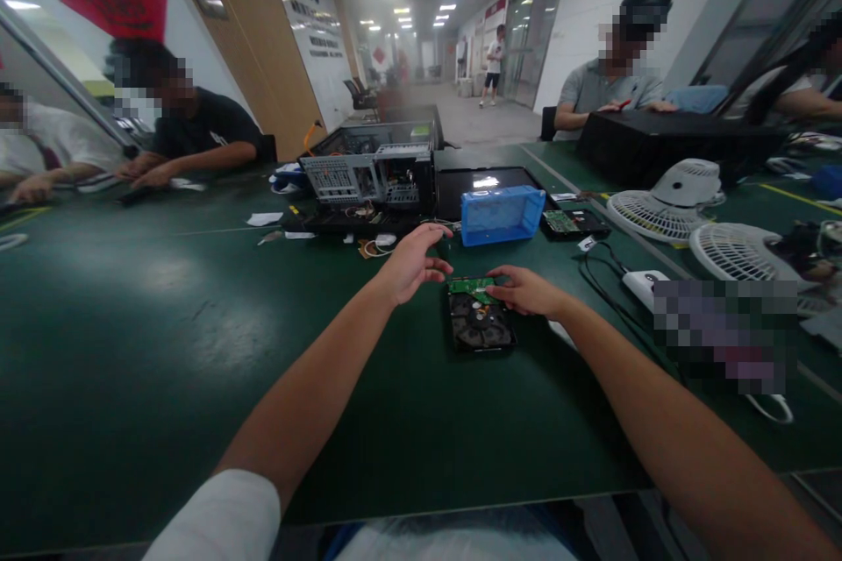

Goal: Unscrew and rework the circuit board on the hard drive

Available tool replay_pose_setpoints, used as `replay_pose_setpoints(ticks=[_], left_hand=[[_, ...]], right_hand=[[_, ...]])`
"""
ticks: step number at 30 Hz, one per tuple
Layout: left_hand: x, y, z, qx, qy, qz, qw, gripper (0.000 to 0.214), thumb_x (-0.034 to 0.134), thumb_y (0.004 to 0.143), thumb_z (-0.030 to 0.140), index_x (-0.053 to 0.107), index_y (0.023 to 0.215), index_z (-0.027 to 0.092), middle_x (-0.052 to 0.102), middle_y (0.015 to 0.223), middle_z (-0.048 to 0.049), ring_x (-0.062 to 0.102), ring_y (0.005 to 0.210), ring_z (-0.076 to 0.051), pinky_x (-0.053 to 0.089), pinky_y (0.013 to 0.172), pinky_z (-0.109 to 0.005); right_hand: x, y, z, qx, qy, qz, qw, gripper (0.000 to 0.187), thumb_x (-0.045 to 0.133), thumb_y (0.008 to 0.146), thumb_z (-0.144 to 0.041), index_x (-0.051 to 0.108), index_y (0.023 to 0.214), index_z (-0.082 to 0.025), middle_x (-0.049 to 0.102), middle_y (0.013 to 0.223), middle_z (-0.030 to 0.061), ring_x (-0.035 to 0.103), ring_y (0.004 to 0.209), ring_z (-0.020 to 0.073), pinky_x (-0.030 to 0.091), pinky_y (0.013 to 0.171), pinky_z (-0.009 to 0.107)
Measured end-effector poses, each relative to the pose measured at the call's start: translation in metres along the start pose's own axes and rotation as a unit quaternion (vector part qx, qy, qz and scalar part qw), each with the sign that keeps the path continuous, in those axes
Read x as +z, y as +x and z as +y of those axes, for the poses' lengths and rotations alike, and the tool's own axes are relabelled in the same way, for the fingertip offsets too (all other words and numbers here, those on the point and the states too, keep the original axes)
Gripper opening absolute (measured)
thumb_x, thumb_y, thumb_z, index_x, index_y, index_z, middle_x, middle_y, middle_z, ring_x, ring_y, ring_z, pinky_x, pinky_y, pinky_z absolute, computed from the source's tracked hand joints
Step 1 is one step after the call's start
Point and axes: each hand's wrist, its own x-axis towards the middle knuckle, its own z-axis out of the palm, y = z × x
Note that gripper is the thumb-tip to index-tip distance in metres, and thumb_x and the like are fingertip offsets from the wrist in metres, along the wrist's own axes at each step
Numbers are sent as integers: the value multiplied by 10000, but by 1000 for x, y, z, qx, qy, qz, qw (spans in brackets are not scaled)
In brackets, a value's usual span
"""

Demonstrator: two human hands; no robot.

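Note:
A hard drive (pixel 482 329) lies flat on the green table (pixel 368 403) in front of me, its underside up, with a green circuit board (pixel 474 287) across its far end. My right hand (pixel 523 291) is at the drive's right far corner, thumb and fingers closed on the edge and over the board. Just off the left far corner, my left hand (pixel 419 265) hovers with curved fingers apart. A small dark shape is near its index fingertip; I cannot make it out. Beyond the hands stands a blue plastic bin (pixel 501 232) tipped on its side.
Behind the bin are an opened computer case (pixel 368 171) and a black panel (pixel 483 184). A second drive-like unit with a circuit board (pixel 572 223), a white power strip (pixel 645 285) with cables and white fan parts (pixel 684 193) lie at right. Several people sit around the table.

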Motion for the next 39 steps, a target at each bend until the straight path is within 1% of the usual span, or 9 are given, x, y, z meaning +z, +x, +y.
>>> replay_pose_setpoints(ticks=[2, 4, 9, 12, 15, 22, 28, 35, 39], left_hand=[[0, -1, 0, -6, -32, -15, 999, 186, 606, 930, 393, 635, 1036, 243, 635, 996, -54, 692, 687, -166, 600, 595, -301], [1, 0, -1, 1, -49, -21, 999, 162, 600, 942, 366, 627, 1026, 231, 643, 959, -55, 713, 738, -183, 631, 698, -348], [1, 2, -5, 23, -44, -19, 999, 156, 571, 972, 359, 624, 1025, 223, 657, 967, -62, 711, 758, -177, 634, 746, -357], [5, 1, -6, 36, -46, -20, 998, 130, 569, 973, 323, 623, 1023, 216, 651, 980, -52, 708, 742, -155, 625, 743, -325], [8, 0, -6, 44, -41, -30, 998, 124, 578, 975, 308, 622, 1039, 210, 643, 982, -46, 712, 731, -146, 612, 715, -292], [8, 0, -6, 47, -3, -19, 999, 200, 587, 995, 398, 605, 1038, 203, 638, 991, -52, 697, 658, -121, 563, 594, -234], [5, 0, -6, 41, 5, -13, 999, 241, 620, 966, 418, 604, 1046, 192, 651, 1024, -67, 724, 682, -145, 581, 603, -253], [-5, 7, -8, 37, -14, 56, 998, 254, 602, 911, 353, 534, 1099, 195, 707, 1011, -95, 741, 662, -195, 589, 576, -293], [-7, 10, -9, 20, -24, 45, 999, 256, 589, 873, 361, 558, 1060, 189, 716, 1037, -111, 743, 663, -211, 584, 563, -301]], right_hand=[[1, -1, 0, -3, -1, 1, 1000, 513, 644, 975, -384, 510, 1422, -172, 585, 628, -42, 435, 408, 81, 296, 361, 198], [1, -1, 0, -8, -4, 2, 1000, 504, 642, 977, -385, 514, 1420, -181, 588, 638, -39, 448, 416, 84, 304, 362, 196], [4, 0, 2, -16, -2, 23, 1000, 498, 632, 981, -388, 513, 1421, -188, 582, 633, -39, 460, 429, 91, 326, 379, 197], [8, 3, 3, -26, -9, 57, 998, 499, 640, 976, -416, 523, 1406, -192, 579, 640, -43, 472, 442, 94, 348, 408, 204], [10, 6, 6, -58, -36, 96, 993, 504, 640, 968, -446, 535, 1395, -200, 592, 663, -43, 488, 467, 103, 364, 447, 217], [9, 8, 8, -119, -151, 179, 965, 471, 641, 935, -488, 637, 1286, -173, 627, 670, -18, 552, 609, 158, 374, 580, 264], [9, 9, 7, -109, -176, 193, 959, 441, 653, 925, -514, 680, 1217, -184, 665, 722, 1, 586, 660, 168, 377, 609, 269], [7, 11, 10, -102, -151, 181, 966, 506, 729, 866, -552, 680, 1221, -195, 699, 808, 15, 613, 711, 169, 401, 618, 262], [7, 12, 10, -98, -149, 183, 967, 525, 738, 858, -563, 678, 1223, -190, 701, 830, 19, 619, 731, 170, 409, 624, 260]])
